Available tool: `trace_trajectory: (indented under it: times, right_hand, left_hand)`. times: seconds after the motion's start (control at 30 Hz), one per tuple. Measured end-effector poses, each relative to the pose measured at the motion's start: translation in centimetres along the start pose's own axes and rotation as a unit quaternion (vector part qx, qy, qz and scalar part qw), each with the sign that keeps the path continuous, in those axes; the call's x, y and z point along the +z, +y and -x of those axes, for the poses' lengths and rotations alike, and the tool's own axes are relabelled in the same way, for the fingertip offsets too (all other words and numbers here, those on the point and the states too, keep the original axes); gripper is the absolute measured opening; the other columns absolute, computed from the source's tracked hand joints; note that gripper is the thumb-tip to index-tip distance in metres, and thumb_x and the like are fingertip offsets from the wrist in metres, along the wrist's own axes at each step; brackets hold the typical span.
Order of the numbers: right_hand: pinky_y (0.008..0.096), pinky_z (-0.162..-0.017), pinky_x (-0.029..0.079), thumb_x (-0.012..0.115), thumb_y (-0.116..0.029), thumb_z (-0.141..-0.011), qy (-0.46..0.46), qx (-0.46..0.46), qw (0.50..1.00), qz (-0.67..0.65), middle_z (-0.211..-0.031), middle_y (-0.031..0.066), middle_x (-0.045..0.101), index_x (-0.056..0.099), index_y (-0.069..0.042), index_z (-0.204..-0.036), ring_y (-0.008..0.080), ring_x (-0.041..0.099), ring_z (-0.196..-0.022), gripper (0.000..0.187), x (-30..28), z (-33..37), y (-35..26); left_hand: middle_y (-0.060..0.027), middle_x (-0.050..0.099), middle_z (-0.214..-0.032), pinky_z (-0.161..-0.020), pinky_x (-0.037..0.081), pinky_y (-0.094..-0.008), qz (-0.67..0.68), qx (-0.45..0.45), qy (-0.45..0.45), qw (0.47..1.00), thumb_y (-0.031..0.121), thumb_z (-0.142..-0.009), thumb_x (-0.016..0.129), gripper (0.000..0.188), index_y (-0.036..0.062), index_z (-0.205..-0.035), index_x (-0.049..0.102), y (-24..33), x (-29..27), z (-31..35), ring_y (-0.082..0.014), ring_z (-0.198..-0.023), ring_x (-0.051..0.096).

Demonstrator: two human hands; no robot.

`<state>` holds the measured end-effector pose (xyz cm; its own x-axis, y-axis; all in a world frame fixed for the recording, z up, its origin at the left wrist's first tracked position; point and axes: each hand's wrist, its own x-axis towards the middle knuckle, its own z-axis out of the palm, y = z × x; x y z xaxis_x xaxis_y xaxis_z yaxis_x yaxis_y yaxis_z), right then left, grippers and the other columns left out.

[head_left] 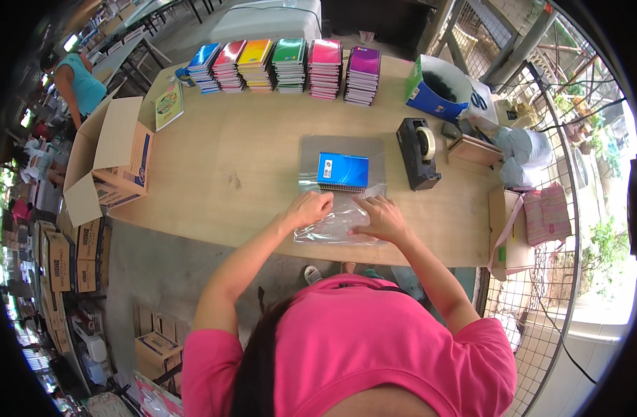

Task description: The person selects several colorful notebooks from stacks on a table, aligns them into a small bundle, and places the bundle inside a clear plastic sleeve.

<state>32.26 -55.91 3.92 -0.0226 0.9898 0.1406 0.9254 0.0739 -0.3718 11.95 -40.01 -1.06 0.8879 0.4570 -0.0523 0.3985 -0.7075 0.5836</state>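
Note:
A clear plastic bag (343, 224) lies flat on the table in front of me. On its sheet rests a short stack of spiral notebooks (343, 169) with a blue cover on top. My left hand (311, 208) is closed at the stack's near left corner, its fingers curled on the plastic; the exact pinch is hard to see. My right hand (384, 218) is over the bag's near right part, thumb and fingers apart, touching the plastic. Right of the bag stands a black tape dispenser (417, 154) with a roll of tape.
Along the far edge stand several notebook stacks (289, 64) in different colours. An open carton (121, 149) is at the left, beside a yellow-green booklet (169, 105). A blue-white box (438, 87) and plastic bags (525, 149) line the right. A co-worker (78, 83) is at far left.

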Motion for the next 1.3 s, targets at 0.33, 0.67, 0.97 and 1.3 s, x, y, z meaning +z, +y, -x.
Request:
trace_trajectory:
  times: [0.33,0.67,0.97,1.3]
  right_hand:
    - [0.0396,-0.070,0.055,0.072,-0.019,-0.080,-0.001,0.099,0.987,-0.127,-0.077,0.0118,0.073,0.077,-0.006,-0.086,0.0297,0.071,-0.073,0.015,-0.5,-1.6,7.3]
    - [0.0252,-0.051,0.051,0.076,-0.015,-0.077,-0.239,0.252,0.886,-0.309,-0.070,0.0060,0.071,0.075,-0.001,-0.082,0.0139,0.067,-0.059,0.015,-2.9,-14.4,15.7]
    - [0.0344,-0.059,0.054,0.067,-0.044,-0.089,-0.146,0.190,0.929,-0.281,-0.079,0.0096,0.073,0.075,-0.003,-0.092,0.0221,0.066,-0.063,0.041,3.8,-18.6,18.8]
    - [0.0423,-0.078,0.056,0.026,-0.089,-0.084,-0.387,0.218,0.874,-0.194,-0.109,0.0121,0.071,0.074,-0.013,-0.116,0.0268,0.066,-0.100,0.095,4.7,-21.1,14.1]
  left_hand:
    - [-0.0124,0.062,-0.122,-0.095,0.044,-0.0581,-0.221,0.025,0.342,0.913,0.028,-0.095,0.060,0.038,0.0182,-0.130,0.053,5.3,-2.1,0.4,-0.0335,-0.113,0.060]
    - [-0.0154,0.038,-0.149,-0.114,0.024,-0.0608,-0.096,0.040,0.244,0.964,0.035,-0.088,0.069,0.065,0.0207,-0.147,0.046,6.8,6.2,1.9,-0.0373,-0.136,0.039]
    - [-0.0256,0.034,-0.148,-0.111,0.027,-0.0624,-0.118,-0.071,0.181,0.974,0.040,-0.083,0.074,0.070,0.0229,-0.146,0.047,7.6,4.0,-4.5,-0.0474,-0.138,0.032]
    - [-0.0278,0.025,-0.151,-0.108,0.021,-0.0733,-0.118,-0.131,0.170,0.970,0.045,-0.080,0.077,0.074,0.0377,-0.146,0.045,8.4,4.9,-3.5,-0.0552,-0.141,0.023]
